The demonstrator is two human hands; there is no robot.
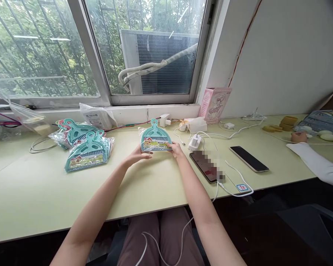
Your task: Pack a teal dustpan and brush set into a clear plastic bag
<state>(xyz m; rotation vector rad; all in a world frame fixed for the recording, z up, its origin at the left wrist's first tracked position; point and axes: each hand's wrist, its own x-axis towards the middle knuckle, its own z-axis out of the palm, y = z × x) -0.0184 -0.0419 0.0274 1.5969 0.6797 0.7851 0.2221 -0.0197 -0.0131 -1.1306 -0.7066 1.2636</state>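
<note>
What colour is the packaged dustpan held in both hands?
Teal, with a colourful label across its lower edge; the dustpan shows best in the head view.

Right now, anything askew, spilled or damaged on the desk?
Nothing spilled or broken. Both hands, left hand and right hand, hold a wrapped teal dustpan set. The pile of sets lies loosely heaped, and white cables sprawl untidily.

A pale green table (30,192) is lit by daylight from a barred window (100,48), flanked by a white wall (288,55).
</note>
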